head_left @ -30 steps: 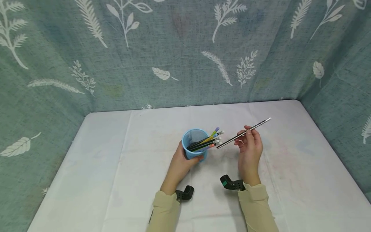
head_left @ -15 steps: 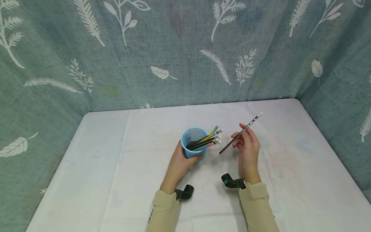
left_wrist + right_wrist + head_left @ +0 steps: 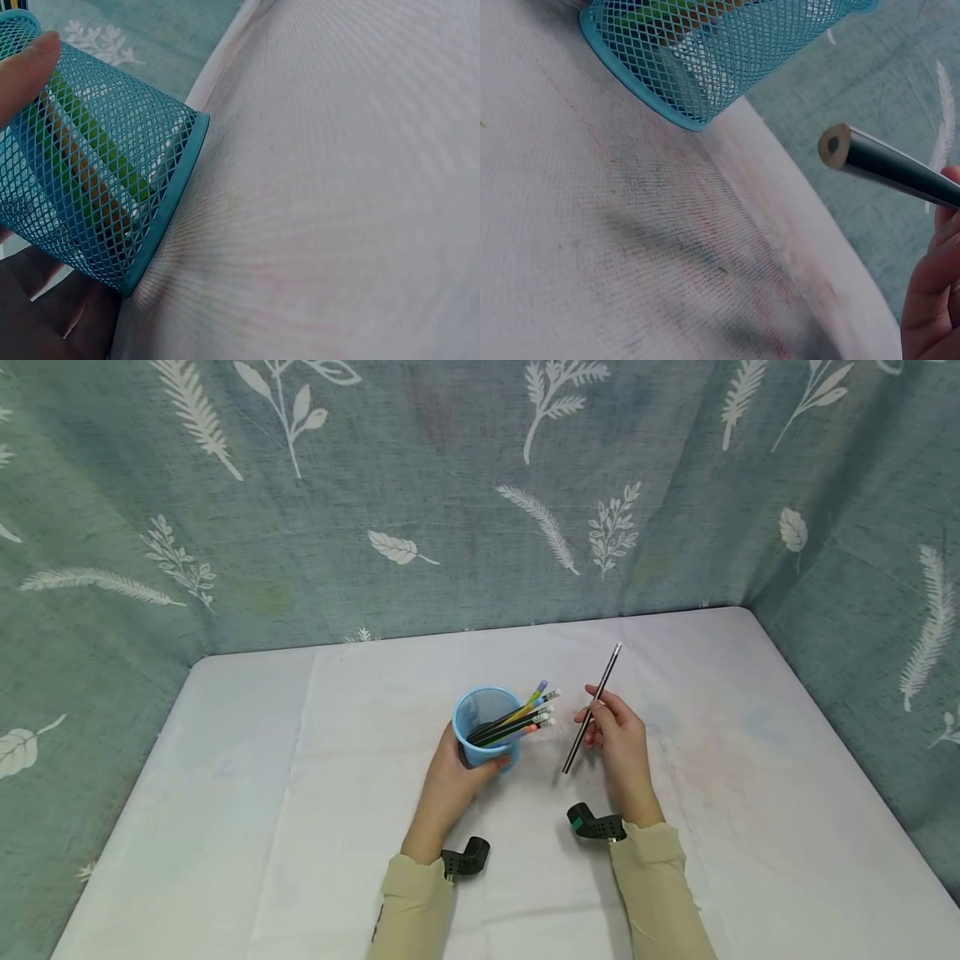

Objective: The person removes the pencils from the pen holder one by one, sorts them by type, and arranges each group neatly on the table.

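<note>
My left hand [image 3: 447, 781] grips a blue mesh pencil cup [image 3: 112, 150] around its side, thumb at the front. Several pencils [image 3: 517, 721] lean to the right inside the cup, eraser ends up. To the right of it, my right hand [image 3: 624, 752] pinches a dark pencil with silver stripes [image 3: 592, 710] between thumb and fingers. This pencil stands steeply tilted, its eraser end up and away. In the right wrist view its flat, unsharpened end [image 3: 834, 145] points toward the camera, apart from the cup.
A white cloth covers the table [image 3: 360, 827]. Patterned green curtains [image 3: 450, 485] hang behind it and at both sides. Each wrist wears a black camera mount, the left one [image 3: 467, 857] and the right one [image 3: 596, 823].
The pencil in my right hand has swung from a flat slant to a steeper one, its lower end coming nearer to me. My left hand keeps holding the cup. The head view has shifted slightly.
</note>
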The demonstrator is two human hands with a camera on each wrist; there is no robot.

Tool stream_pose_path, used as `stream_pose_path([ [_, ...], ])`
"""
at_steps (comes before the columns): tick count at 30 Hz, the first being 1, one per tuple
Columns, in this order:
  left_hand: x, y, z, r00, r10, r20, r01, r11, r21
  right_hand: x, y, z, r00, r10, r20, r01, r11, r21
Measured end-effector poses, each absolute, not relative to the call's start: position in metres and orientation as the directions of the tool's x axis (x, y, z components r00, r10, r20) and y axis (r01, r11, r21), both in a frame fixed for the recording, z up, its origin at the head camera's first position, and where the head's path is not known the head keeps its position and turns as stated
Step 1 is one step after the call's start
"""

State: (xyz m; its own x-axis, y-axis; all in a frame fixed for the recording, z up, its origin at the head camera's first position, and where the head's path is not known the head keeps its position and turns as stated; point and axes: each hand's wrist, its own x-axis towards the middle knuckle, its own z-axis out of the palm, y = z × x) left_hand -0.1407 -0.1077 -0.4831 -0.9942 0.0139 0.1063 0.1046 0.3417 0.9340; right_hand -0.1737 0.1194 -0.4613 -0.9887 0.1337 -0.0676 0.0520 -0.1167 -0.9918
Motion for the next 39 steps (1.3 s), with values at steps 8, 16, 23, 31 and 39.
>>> stream_pose_path([
  [8,-0.143,-0.106,-0.484,-0.993,0.021,0.119,0.119,0.339,0.933,-0.175,0.12,-0.463,-0.993,0.108,-0.055,0.045,-0.097,-0.994],
  [16,-0.142,-0.105,-0.485,-0.993,-0.017,0.12,0.104,0.391,0.915,-0.174,0.12,-0.466,-0.993,0.073,-0.097,0.096,-0.017,-0.995],
  [23,-0.143,-0.106,-0.485,-0.992,0.002,0.123,0.114,0.384,0.916,-0.175,0.12,-0.468,-0.992,0.017,-0.126,0.127,0.055,-0.99],
  [31,-0.143,-0.105,-0.486,-0.992,0.032,0.12,0.124,0.356,0.926,-0.176,0.122,-0.471,-0.985,-0.02,-0.171,0.164,0.191,-0.968],
  [39,-0.141,-0.107,-0.484,-0.992,-0.003,0.126,0.115,0.379,0.918,-0.175,0.118,-0.473,-0.983,-0.021,-0.183,0.17,0.283,-0.944],
])
